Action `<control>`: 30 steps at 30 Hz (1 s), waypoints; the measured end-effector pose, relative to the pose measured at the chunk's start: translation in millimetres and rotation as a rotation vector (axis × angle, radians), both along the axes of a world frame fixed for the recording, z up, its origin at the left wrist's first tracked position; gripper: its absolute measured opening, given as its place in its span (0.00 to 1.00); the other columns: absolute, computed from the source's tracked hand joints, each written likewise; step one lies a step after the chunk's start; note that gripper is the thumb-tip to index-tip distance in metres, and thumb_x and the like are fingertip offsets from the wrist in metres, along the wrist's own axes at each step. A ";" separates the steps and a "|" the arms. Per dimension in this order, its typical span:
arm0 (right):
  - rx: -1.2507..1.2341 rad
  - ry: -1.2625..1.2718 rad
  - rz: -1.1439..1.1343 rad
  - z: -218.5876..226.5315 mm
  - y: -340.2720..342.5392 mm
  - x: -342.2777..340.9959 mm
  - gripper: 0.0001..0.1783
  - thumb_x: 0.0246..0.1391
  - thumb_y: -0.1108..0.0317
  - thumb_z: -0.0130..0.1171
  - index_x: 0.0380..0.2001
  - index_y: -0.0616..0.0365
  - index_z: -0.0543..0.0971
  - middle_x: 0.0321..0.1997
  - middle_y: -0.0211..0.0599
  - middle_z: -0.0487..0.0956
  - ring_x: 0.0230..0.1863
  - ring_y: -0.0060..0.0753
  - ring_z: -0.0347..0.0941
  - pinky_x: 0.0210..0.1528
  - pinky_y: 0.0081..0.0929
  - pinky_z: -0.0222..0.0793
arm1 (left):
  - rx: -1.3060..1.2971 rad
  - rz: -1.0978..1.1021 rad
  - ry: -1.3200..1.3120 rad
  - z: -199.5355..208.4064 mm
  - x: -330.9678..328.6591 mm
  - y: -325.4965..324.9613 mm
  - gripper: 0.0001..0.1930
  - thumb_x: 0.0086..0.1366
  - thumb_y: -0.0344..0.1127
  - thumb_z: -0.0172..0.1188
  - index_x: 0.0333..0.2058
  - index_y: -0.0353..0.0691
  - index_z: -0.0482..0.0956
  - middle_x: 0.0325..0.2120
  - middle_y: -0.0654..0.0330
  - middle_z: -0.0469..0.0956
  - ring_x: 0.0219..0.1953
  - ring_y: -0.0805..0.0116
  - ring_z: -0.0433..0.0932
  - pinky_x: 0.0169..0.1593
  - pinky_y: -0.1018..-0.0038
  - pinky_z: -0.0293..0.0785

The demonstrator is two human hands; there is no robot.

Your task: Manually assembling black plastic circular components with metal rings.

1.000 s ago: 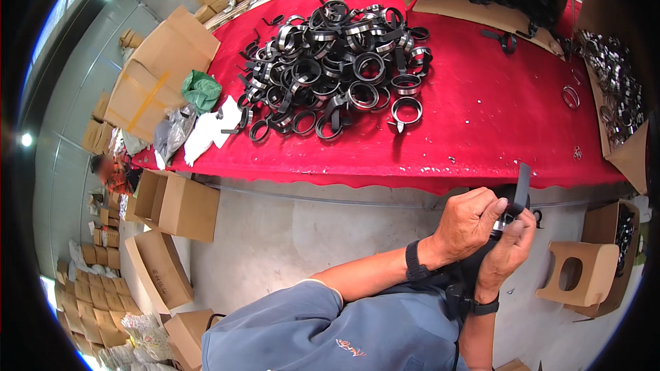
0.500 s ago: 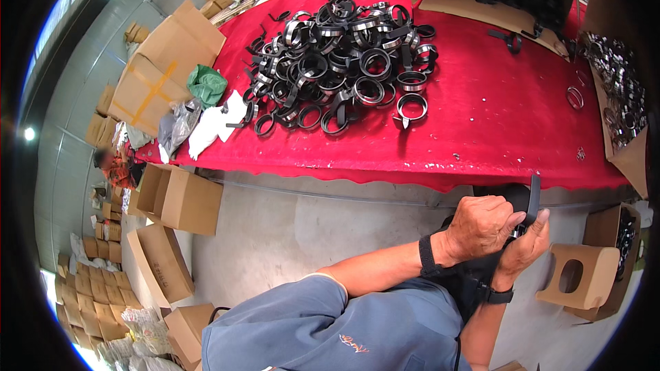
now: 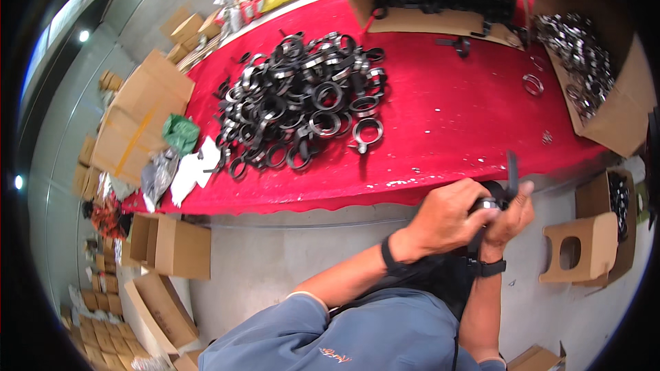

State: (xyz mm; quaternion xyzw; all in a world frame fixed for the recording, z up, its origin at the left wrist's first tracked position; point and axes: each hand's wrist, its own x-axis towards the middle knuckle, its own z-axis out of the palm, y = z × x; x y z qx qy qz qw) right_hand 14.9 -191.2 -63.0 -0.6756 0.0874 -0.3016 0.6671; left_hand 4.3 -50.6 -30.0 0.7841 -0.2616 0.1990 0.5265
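Observation:
Past the table's front edge, both my hands are together around one ring clamp (image 3: 487, 203), a silver metal band with black strip material. Its black strip (image 3: 512, 173) stands up above my right hand (image 3: 510, 221), which is closed around the piece. My left hand (image 3: 447, 214) has its fingers bent against the metal band, partly covering it. A large pile of similar black-and-silver ring clamps (image 3: 328, 96) lies on the table, with one clamp (image 3: 368, 132) at its near right edge.
A red cloth (image 3: 440, 130) covers the table. At the back, a cardboard box (image 3: 440, 22) holds black pieces; another box (image 3: 612, 127) on the right holds shiny metal bands. A cardboard piece with an oval hole (image 3: 591, 247) stands at lower right, open cartons (image 3: 182, 247) at left.
The view has swung, so the pile appears further left and lower. My hands have shifted on the clamp; its metal band now shows between them.

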 end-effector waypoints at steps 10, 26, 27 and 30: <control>0.006 0.086 0.169 -20.0 -28.1 32.1 0.27 0.79 0.53 0.52 0.34 0.68 0.82 0.31 0.40 0.82 0.35 0.33 0.79 0.43 0.33 0.76 | 1.046 0.672 -0.455 126.4 163.4 210.2 0.10 0.65 0.38 0.71 0.43 0.44 0.88 0.36 0.55 0.82 0.37 0.50 0.85 0.38 0.57 0.83; -1.210 0.083 -0.053 -26.3 -212.9 314.5 0.38 0.51 0.59 0.78 0.64 0.61 0.77 0.70 0.54 0.76 0.68 0.57 0.73 0.73 0.47 0.68 | 1.007 0.450 0.114 65.5 346.7 129.6 0.35 0.61 0.51 0.77 0.61 0.36 0.81 0.50 0.42 0.86 0.55 0.42 0.84 0.59 0.54 0.79; -1.221 0.148 -0.014 -25.3 -211.6 332.7 0.41 0.50 0.59 0.80 0.66 0.61 0.76 0.73 0.54 0.74 0.70 0.56 0.72 0.75 0.46 0.66 | 0.996 0.377 0.101 52.2 362.0 114.2 0.40 0.60 0.50 0.79 0.66 0.35 0.76 0.53 0.39 0.84 0.58 0.41 0.82 0.63 0.54 0.77; -1.276 0.277 0.200 -21.0 -223.7 364.8 0.43 0.47 0.60 0.82 0.65 0.62 0.76 0.70 0.56 0.76 0.68 0.59 0.73 0.72 0.47 0.69 | 0.907 0.203 0.000 21.6 404.4 58.7 0.47 0.58 0.50 0.80 0.71 0.35 0.68 0.65 0.39 0.75 0.68 0.39 0.73 0.71 0.55 0.71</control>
